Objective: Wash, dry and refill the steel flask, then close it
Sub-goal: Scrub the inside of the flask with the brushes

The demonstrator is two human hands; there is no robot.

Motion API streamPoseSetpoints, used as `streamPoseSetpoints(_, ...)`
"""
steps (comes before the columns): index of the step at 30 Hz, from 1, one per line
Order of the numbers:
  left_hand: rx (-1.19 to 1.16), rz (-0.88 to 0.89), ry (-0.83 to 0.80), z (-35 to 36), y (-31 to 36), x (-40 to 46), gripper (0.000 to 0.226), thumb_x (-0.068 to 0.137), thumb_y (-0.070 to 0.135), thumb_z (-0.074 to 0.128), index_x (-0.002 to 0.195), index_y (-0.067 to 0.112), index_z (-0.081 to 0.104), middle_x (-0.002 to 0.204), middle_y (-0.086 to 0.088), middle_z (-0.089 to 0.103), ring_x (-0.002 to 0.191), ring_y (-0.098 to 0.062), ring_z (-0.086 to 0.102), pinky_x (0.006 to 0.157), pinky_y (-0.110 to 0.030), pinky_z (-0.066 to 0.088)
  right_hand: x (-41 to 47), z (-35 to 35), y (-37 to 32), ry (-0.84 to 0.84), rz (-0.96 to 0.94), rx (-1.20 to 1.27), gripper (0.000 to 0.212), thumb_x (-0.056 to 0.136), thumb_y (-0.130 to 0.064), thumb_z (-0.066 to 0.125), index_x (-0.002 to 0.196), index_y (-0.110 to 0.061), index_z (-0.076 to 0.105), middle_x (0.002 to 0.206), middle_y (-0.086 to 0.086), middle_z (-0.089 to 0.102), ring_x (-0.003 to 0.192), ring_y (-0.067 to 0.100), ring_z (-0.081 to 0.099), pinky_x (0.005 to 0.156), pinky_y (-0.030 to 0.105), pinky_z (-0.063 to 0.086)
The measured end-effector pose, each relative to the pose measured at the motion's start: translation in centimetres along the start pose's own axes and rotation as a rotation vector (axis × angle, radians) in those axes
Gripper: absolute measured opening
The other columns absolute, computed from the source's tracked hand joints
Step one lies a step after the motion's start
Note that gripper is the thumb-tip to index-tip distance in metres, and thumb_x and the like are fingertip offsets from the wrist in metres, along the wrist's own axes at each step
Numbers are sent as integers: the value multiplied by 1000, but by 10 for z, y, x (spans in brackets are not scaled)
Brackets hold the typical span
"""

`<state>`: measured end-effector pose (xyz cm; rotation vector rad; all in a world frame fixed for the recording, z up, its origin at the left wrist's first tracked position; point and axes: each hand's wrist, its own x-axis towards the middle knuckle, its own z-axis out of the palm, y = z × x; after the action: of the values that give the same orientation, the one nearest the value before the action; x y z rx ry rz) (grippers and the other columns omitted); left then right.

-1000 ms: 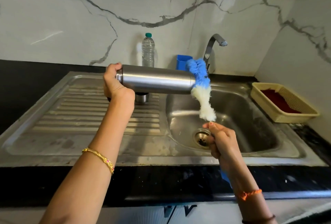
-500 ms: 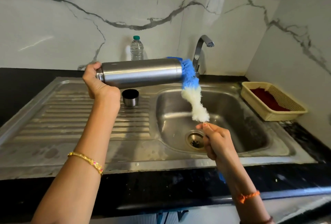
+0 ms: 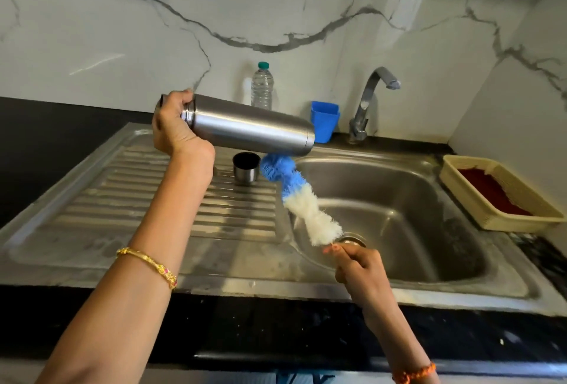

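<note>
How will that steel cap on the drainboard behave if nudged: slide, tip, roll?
The steel cap stands open end up on the ribbed drainboard, so it would probably slide or chatter across the ribs. It looks squat, so tipping seems unlikely. Once on its side, its round wall would likely let it roll.

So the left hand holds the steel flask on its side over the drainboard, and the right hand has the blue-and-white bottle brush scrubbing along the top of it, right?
Not quite. The head view shows the blue-and-white bottle brush under the steel flask, its blue tip against the underside near the base, not on top. The rest stands: left hand holds the flask sideways, right hand grips the brush handle.
</note>
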<state>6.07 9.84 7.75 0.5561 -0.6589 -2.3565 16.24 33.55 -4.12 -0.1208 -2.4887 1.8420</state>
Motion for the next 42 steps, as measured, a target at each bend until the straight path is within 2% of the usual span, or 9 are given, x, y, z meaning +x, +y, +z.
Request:
streamPoseSetpoints(4, -21, 52, 12, -2, 31, 13, 21, 61, 4, 71, 81, 9, 67, 69, 0, 65, 62, -16, 63, 56, -23, 50, 10, 12, -7, 38, 10, -24, 25, 92, -9, 52, 78, -14, 72, 46, -6, 40, 40, 3, 33, 41, 14, 28)
streamPoseSetpoints(9, -12, 236, -28, -5, 68, 53, 21, 55, -1, 74, 69, 9, 63, 71, -5, 64, 66, -21, 64, 62, -33, 55, 45, 26, -30, 227, -14, 114, 28, 94, -16, 49, 77, -18, 70, 47, -2, 42, 39, 6, 31, 37, 18, 25)
streamPoseSetpoints(17, 735, 468, -238, -16, 96, 127, 35, 49, 20, 90, 67, 26, 60, 73, 9, 64, 73, -11, 63, 70, -21, 53, 78, 143, -79, 9, -175, -102, 20, 92, -23, 55, 93, -12, 72, 67, 1, 63, 61, 9, 52, 64, 33, 44)
streamPoseSetpoints(19, 818, 504, -278, -25, 103, 145, 35, 50, 22, 90, 67, 27, 60, 74, 11, 63, 76, -12, 63, 74, -23, 53, 90, 164, -88, 25, -200, -154, 22, 91, -25, 56, 99, -12, 72, 80, 6, 68, 71, 14, 58, 71, 37, 47)
streamPoseSetpoints(22, 875, 509, -353, -35, 112, 164, 37, 52, 18, 90, 70, 28, 59, 75, 11, 61, 74, -8, 61, 74, -20, 52, 104, 184, -98, 28, -253, -251, 22, 91, -22, 56, 90, -6, 70, 75, 10, 64, 66, 16, 52, 64, 36, 43)
streamPoseSetpoints(27, 891, 486, -433, -38, 115, 195, 36, 54, 19, 89, 75, 23, 60, 77, 9, 61, 75, -7, 60, 70, -16, 52, 105, 208, -88, 109, -186, -245, 22, 93, -26, 54, 99, -11, 69, 73, 6, 62, 60, 14, 50, 59, 30, 40)
streamPoseSetpoints(35, 938, 459, -429, -25, 101, 225, 44, 56, 26, 88, 90, 11, 64, 80, 6, 62, 75, -7, 59, 63, -8, 48, 114, 224, -83, 151, -100, -136, 31, 90, -21, 55, 76, 4, 65, 61, 8, 50, 59, 17, 43, 59, 30, 34)
streamPoseSetpoints(39, 973, 486, -463, -19, 95, 234, 52, 58, 28, 87, 99, 7, 63, 86, 4, 60, 71, -2, 55, 60, -4, 46, 120, 230, -89, 160, -117, -94, 33, 90, -17, 53, 65, 4, 57, 58, 8, 43, 57, 18, 39, 57, 30, 31)
streamPoseSetpoints(42, 998, 496, -487, -21, 92, 239, 57, 60, 28, 86, 106, 7, 60, 90, 3, 59, 74, -3, 54, 61, -3, 45, 125, 233, -91, 149, -119, -78, 35, 91, -17, 52, 57, -9, 54, 56, 5, 43, 56, 17, 39, 56, 31, 31)
